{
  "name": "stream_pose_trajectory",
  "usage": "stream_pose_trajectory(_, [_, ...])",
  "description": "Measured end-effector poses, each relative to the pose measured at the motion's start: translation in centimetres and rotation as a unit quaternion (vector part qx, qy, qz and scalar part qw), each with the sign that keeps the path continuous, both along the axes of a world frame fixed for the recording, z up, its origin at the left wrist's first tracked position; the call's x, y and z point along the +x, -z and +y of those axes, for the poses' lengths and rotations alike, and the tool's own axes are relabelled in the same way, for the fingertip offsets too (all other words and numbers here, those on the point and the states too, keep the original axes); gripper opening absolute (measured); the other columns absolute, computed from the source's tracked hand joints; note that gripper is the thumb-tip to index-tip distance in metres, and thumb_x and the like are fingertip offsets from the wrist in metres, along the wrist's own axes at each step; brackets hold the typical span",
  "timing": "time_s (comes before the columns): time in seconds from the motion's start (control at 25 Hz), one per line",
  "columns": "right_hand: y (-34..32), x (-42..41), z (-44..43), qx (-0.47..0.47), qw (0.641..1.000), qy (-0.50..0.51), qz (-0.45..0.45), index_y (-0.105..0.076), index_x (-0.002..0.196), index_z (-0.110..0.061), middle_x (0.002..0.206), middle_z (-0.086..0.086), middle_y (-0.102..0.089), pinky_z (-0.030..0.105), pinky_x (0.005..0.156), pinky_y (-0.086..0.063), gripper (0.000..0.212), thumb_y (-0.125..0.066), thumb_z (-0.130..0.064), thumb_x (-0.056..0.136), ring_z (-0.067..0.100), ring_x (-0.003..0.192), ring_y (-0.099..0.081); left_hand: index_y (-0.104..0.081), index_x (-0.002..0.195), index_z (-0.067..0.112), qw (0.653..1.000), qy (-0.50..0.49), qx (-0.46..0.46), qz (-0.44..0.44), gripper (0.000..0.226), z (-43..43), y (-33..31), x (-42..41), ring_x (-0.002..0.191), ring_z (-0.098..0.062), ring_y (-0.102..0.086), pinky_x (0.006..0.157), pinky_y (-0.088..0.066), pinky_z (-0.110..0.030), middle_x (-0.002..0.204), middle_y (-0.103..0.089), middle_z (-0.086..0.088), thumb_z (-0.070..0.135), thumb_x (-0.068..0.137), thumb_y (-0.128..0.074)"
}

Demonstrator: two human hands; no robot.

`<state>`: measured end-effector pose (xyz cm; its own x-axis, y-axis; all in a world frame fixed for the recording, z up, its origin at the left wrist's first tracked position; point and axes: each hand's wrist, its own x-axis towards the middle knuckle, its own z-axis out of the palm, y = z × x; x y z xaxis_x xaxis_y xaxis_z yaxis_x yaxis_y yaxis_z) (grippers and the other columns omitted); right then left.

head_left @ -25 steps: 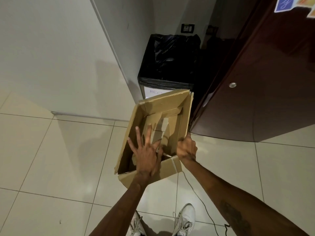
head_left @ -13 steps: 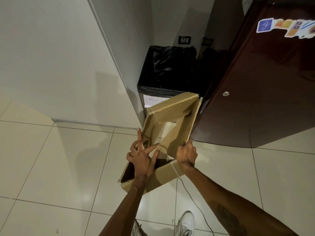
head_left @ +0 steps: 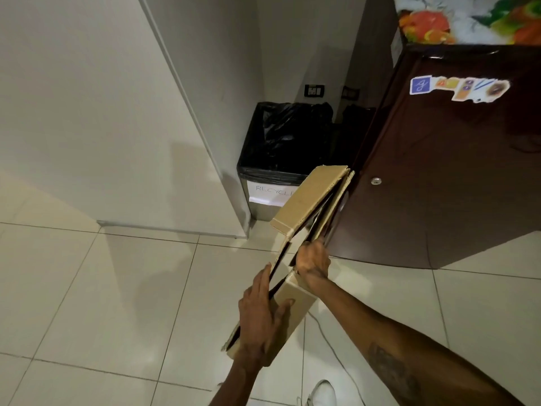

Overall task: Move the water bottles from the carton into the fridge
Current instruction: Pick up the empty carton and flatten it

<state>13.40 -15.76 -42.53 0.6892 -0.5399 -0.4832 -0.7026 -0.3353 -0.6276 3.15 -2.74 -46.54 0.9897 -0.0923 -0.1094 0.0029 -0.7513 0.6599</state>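
Carton: plain brown corrugated cardboard, collapsed nearly flat with panels folded together, held off the tiled floor at a diagonal, upper end up against the closed dark maroon fridge door, lower end toward the camera; no water bottles visible in it.

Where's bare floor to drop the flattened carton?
Open tiles left of the carton, bordered by the white wall and the recycling bin. More bare tile to the right, below the fridge. Crowded near the feet: a shoe and a thin cable. The bin-fridge gap is narrow.
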Motion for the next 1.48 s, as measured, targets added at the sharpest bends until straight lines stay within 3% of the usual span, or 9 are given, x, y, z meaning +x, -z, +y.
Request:
stream_pose_trajectory(0.16, [-3.0,2.0,-0.9,0.019,0.999,-0.026,0.009,-0.042,0.128,-0.001,0.125,0.025,-0.057,0.045,0.092,-0.046,0.033,-0.033,-0.012,0.098,0.042,0.115,-0.055,-0.002,0.150,0.054,1.000,0.014,0.009,-0.005,0.081,0.1,-2.5,1.2,0.108,-0.010,-0.065,0.085,-0.056,-0.034,0.150,-0.039,0.022,0.072,0.087,-0.049])
stream_pose_trajectory(0.36, [-6.9,4.4,-2.6,0.053,0.996,-0.076,0.010,-0.044,0.130,-0.009,0.129,0.022,-0.055,0.039,0.084,-0.040,0.038,-0.035,-0.021,0.095,0.041,0.116,-0.052,0.007,0.148,0.060,0.999,0.037,0.015,-0.003,0.076,-0.5,-5.2,3.2,0.093,-0.011,-0.070,0.076,-0.053,-0.026,0.121,-0.066,0.018,0.084,0.084,-0.027])
stream_pose_trajectory(0.6, [-10.6,6.5,-4.2,0.057,0.985,-0.150,-0.060,-0.046,0.132,-0.021,0.127,0.019,-0.057,0.044,0.092,-0.040,0.047,-0.025,-0.048,0.099,0.040,0.116,-0.052,0.001,0.152,0.052,0.996,0.008,0.067,-0.056,0.066,-1.3,-7.9,7.1,0.071,-0.009,-0.062,0.062,-0.040,-0.021,0.098,-0.068,0.014,0.040,0.101,-0.039])
stream_pose_trajectory(0.72, [-11.1,7.2,-4.8,0.076,0.972,-0.204,-0.094,-0.030,0.148,-0.027,0.138,0.017,-0.052,0.042,0.099,-0.037,0.049,-0.025,-0.045,0.103,0.039,0.127,-0.046,-0.015,0.154,0.043,0.997,0.005,-0.012,-0.071,0.059,-1.8,-9.4,10.2,0.073,-0.003,-0.057,0.067,-0.044,-0.019,0.096,-0.064,0.015,0.050,0.098,-0.032])
stream_pose_trajectory(0.92, [-9.8,7.6,-6.0,0.057,0.942,-0.302,-0.137,-0.015,0.156,-0.029,0.157,-0.002,-0.033,0.042,0.113,-0.034,0.060,-0.033,-0.049,0.102,0.027,0.140,-0.037,-0.027,0.153,0.035,0.989,-0.008,-0.138,-0.056,0.062,-2.4,-11.1,16.8,0.094,0.000,-0.062,0.081,-0.048,-0.016,0.118,-0.062,0.019,0.051,0.095,-0.040])
stream_pose_trajectory(1.12, [-8.3,8.1,-6.5,-0.038,0.919,-0.356,-0.164,-0.015,0.153,-0.031,0.151,-0.001,-0.031,0.051,0.104,-0.041,0.066,-0.042,-0.050,0.097,0.027,0.138,-0.033,-0.041,0.145,0.040,0.962,-0.008,-0.273,0.011,0.051,-2.9,-12.4,23.7,0.107,-0.004,-0.066,0.087,-0.055,-0.026,0.124,-0.065,0.018,0.031,0.098,-0.059])
stream_pose_trajectory(1.28, [-6.7,9.1,-6.5,-0.108,0.896,-0.407,-0.142,-0.007,0.151,-0.041,0.162,-0.017,0.005,0.061,0.111,-0.020,0.075,-0.032,-0.073,0.088,0.018,0.150,0.010,-0.058,0.126,0.046,0.924,-0.029,-0.373,0.080,0.039,-3.8,-12.2,27.6,0.100,-0.017,-0.072,0.076,-0.060,-0.030,0.117,-0.071,0.006,0.022,0.096,-0.061])
stream_pose_trajectory(1.4, [-6.0,10.6,-7.1,-0.102,0.910,-0.370,-0.154,-0.004,0.153,-0.041,0.159,-0.021,0.020,0.054,0.117,-0.014,0.081,-0.026,-0.080,0.086,0.010,0.146,0.024,-0.065,0.119,0.040,0.896,-0.055,-0.416,0.144,0.032,-4.0,-11.7,29.8,0.092,-0.019,-0.074,0.067,-0.059,-0.027,0.108,-0.074,0.002,0.019,0.094,-0.063])
stream_pose_trajectory(1.48, [-6.0,11.6,-7.8,-0.055,0.946,-0.277,-0.158,-0.003,0.154,-0.039,0.157,-0.022,0.024,0.047,0.120,-0.017,0.082,-0.034,-0.076,0.087,0.010,0.148,0.017,-0.063,0.125,0.028,0.878,-0.077,-0.435,0.182,0.033,-4.2,-11.3,31.4,0.089,-0.021,-0.074,0.064,-0.060,-0.028,0.105,-0.075,-0.001,0.020,0.093,-0.065])
